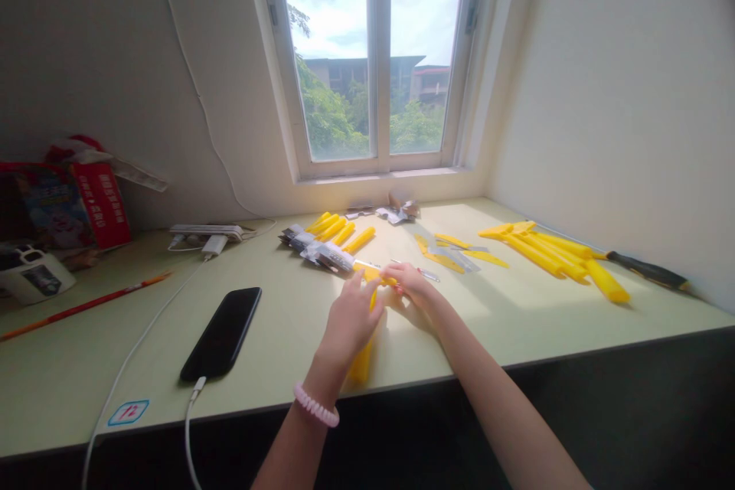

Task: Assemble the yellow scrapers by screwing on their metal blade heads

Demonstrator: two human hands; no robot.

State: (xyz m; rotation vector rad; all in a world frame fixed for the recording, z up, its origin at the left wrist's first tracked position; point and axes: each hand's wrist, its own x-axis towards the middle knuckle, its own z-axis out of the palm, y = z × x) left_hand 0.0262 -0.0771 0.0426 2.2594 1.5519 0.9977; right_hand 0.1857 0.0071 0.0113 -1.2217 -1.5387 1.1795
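Yellow tool (pixel 360 361) sits between the fingers, over the table (pixel 287 390) near its front edge: the left hand (pixel 351 314) curls its fingers around it where handle meets crosspiece, and the right hand (pixel 409 281) pinches the crosspiece's end. Work looks partway along: right of the fingers, a fan of yellow tools (pixel 535 255) with bare yellow heads seems left to handle, while just beyond the left fingers, a cluster of yellow-handled tools with silver-grey heads (pixel 330 253) looks done. Flat yellow pieces (pixel 446 263) lie loose beyond the right fingers. As for writing, far left of the fingers a red box (pixel 102 203) bears pale vertical characters too small to read; nearer, left of the fingers, a blue-edged sticker (pixel 129 413) seems to read "12".
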